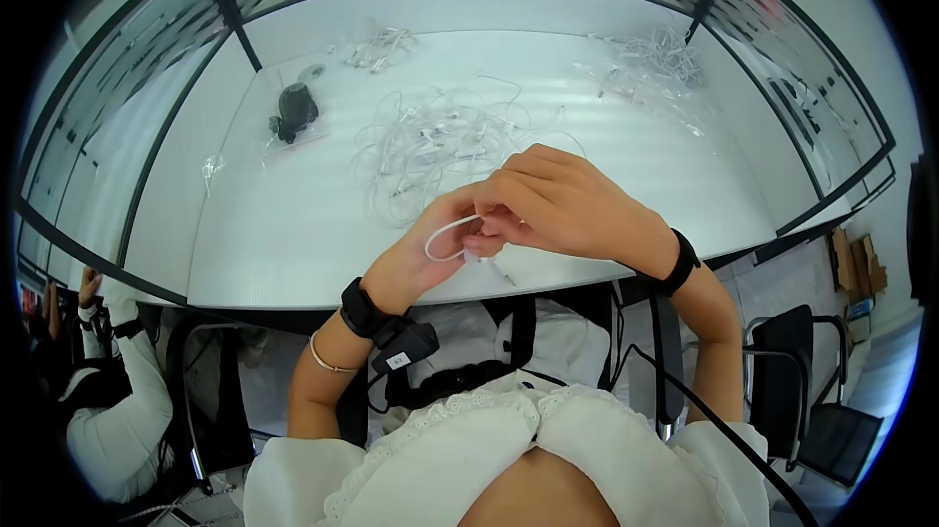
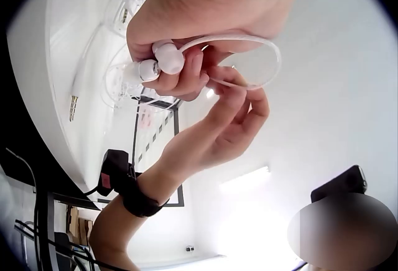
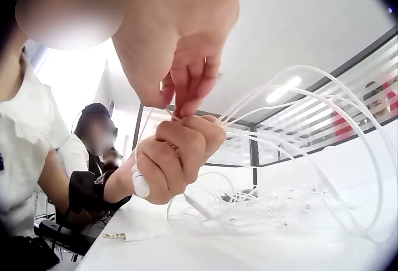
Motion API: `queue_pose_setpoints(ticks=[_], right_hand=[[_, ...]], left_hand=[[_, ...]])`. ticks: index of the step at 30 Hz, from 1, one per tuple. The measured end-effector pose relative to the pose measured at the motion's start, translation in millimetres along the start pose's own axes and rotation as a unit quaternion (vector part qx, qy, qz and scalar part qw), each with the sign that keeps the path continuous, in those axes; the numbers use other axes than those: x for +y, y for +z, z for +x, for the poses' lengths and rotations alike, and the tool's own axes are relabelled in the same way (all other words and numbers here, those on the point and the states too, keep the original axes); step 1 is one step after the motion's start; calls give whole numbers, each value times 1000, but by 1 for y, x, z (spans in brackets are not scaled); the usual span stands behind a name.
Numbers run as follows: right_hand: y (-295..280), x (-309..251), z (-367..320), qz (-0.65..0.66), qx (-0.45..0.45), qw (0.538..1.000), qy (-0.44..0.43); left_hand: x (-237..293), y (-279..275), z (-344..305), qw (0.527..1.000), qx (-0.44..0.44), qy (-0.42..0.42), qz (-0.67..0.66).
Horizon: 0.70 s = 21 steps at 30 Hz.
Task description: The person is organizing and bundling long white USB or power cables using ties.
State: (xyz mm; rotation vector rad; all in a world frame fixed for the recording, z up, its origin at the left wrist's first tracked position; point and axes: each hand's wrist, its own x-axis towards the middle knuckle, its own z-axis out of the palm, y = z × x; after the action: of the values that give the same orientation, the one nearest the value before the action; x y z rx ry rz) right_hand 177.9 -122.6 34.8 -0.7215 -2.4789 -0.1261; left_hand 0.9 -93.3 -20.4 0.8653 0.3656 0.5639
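My left hand (image 1: 419, 248) grips a pair of white wired earphones, its fingers curled round the cable. Two white earbuds (image 2: 169, 59) stick out beside the thumb in the left wrist view. A loop of the white cable (image 2: 277, 56) bows out from that hand. Just above it, my right hand (image 1: 572, 199) pinches the cable between thumb and fingertips, close against the left fingers. A metal-tipped plug (image 3: 115, 237) hangs or lies low near the table edge. Further cable strands (image 3: 323, 165) arc from the left fist toward the table.
A tangled pile of white earphones (image 1: 440, 136) spreads over the white table (image 1: 284, 243) beyond the hands. Bagged white cables (image 1: 665, 58) lie back right, a smaller bundle (image 1: 381, 48) back left. A dark grey object (image 1: 296, 111) sits at left. Framed partitions enclose the table; another person (image 1: 117, 419) sits left.
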Motion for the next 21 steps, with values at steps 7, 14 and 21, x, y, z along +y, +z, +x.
queue_pose_setpoints(ticks=[7,14,21], right_hand=[[6,6,-1,-34,-17,996,-76],[-12,14,-6,-70,-73,992,-69],[-13,20,-10,-81,-61,995,-21]], left_hand=[[-9,-15,9,999,-23,-28,-30],[5,-1,8,989,-55,-35,133],[2,3,10,987,-14,-14,162]])
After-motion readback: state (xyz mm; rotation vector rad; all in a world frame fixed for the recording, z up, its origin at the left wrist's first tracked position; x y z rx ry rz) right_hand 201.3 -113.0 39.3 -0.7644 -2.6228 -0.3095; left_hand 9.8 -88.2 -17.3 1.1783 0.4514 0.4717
